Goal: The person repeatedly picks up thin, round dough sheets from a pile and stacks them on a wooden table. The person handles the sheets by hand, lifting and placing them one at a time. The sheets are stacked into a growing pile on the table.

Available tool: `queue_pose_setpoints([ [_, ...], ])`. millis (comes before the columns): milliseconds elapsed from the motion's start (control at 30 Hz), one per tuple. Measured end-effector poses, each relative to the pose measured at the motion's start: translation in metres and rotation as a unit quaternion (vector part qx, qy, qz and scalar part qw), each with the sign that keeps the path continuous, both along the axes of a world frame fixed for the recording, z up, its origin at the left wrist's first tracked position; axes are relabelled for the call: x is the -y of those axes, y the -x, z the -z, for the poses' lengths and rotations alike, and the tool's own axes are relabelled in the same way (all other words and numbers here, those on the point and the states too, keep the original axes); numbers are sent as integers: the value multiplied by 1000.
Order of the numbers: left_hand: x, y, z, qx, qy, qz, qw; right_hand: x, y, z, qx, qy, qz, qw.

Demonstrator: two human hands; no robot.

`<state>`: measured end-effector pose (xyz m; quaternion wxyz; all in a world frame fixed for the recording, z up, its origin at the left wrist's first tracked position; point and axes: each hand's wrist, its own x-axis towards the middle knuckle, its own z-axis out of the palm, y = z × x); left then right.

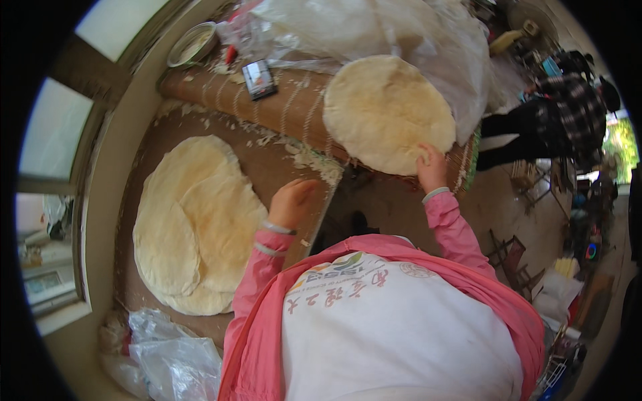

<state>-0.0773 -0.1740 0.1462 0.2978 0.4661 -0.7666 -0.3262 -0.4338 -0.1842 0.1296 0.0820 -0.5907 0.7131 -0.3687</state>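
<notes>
My right hand (432, 168) reaches to the lower right edge of a large round flatbread (388, 113). Its fingertips touch the top near the rim; whether they pinch it I cannot tell. That flatbread lies on a slatted mat (296, 108) bound with twisted cords, partly over a plastic sheet. My left hand (293, 203) hovers above the right side of a brown board (165, 125), loosely curved, with nothing visible in it. To its left, several overlapping flatbreads (210, 215) form a pile on the board.
A phone (259, 80) rests on the mat near a clear round tub (192, 44). Pale crumbs (316, 163) line the board's edge. Plastic sheeting (341, 32) covers the far side; a plastic bag (175, 361) lies lower left. Another person (562, 113) stands at right, near a folding stool (514, 258).
</notes>
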Motion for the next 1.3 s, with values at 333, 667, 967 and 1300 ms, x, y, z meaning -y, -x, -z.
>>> queue_pose_setpoints([
  [333, 31, 260, 21, 142, 213, 182, 949, 1, 103, 13, 595, -72, 133, 789],
  [667, 61, 276, 12, 70, 73, 141, 985, 15, 127, 22, 596, -51, 75, 798],
  [967, 95, 271, 19, -39, -174, 118, 977, 17, 129, 47, 238, -37, 6, 971],
  [1300, 152, 242, -66, 39, 76, -10, 996, 14, 111, 57, 413, 21, 43, 909],
])
